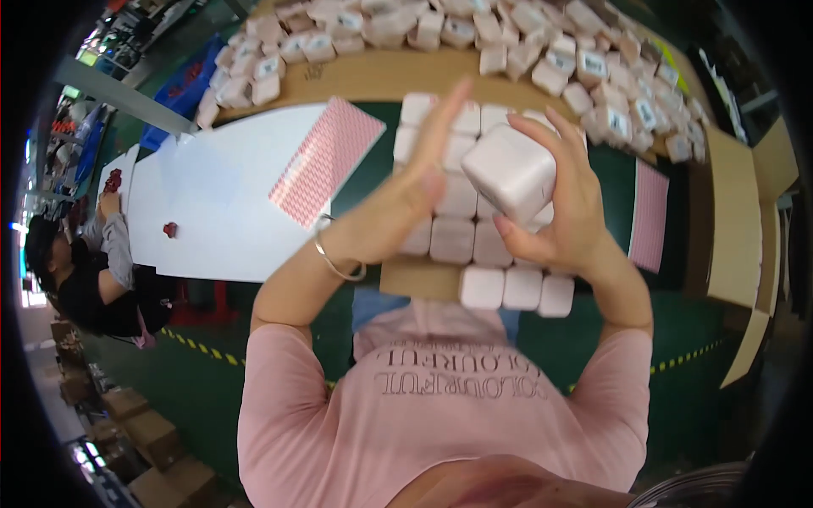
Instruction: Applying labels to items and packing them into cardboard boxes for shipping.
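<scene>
A pale pink box with rounded corners (pixel 508 173) is lifted and tilted in my right hand (pixel 580 203), whose fingers and thumb wrap round its right side. My left hand (pixel 413 190) is held edge-on to the left of that box, its fingers stretched out and apart from it, with nothing seen in them. Below both hands, several similar rounded boxes (pixel 453 240) stand in close rows. A short row of them (pixel 522 289) lies nearest my body. My hands and the raised box cover part of the rows.
Many pale boxes (pixel 406 25) are heaped on brown cardboard along the far side. Left of my hands lies a red-and-white patterned sheet (pixel 330 157); another sheet (pixel 649 216) lies at right. An open carton (pixel 735 220) stands far right. A co-worker (pixel 85 262) handles red pieces at left.
</scene>
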A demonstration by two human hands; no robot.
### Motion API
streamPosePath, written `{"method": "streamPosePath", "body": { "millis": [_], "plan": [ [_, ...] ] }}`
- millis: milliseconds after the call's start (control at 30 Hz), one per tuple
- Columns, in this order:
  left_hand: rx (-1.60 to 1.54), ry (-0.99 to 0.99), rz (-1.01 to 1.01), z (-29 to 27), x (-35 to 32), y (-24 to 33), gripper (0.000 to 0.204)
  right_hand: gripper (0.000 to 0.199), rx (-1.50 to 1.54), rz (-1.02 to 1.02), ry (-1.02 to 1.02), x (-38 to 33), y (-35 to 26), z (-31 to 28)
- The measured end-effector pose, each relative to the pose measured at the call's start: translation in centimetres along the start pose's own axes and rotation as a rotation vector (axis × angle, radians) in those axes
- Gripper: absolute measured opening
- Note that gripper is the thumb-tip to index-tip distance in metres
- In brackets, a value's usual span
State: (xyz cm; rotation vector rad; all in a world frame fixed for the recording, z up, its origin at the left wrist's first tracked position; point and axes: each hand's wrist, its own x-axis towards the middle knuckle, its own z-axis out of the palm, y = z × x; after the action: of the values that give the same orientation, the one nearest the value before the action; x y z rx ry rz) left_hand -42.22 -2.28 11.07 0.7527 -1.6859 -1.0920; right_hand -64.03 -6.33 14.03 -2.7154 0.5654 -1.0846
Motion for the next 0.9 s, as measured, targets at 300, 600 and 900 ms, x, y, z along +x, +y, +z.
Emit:
{"method": "streamPosePath", "body": {
  "millis": [300,600,900],
  "plan": [
    [0.677,0.371,-0.262,-6.2,-9.6,-1.7,0.063,0.056,-0.218,-0.135,-0.404,-6.1,-6.5,5.9],
    [1.248,0.585,-0.441,-11.9,-19.1,-3.1,0.062,0.056,-0.231,-0.128,-0.533,-7.0,-7.0,6.9],
    [1.546,1.017,-1.211,-29.2,-28.9,-0.3,0.058,0.063,-0.093,-0.077,-0.701,-5.1,-6.1,4.8]
  ]
}}
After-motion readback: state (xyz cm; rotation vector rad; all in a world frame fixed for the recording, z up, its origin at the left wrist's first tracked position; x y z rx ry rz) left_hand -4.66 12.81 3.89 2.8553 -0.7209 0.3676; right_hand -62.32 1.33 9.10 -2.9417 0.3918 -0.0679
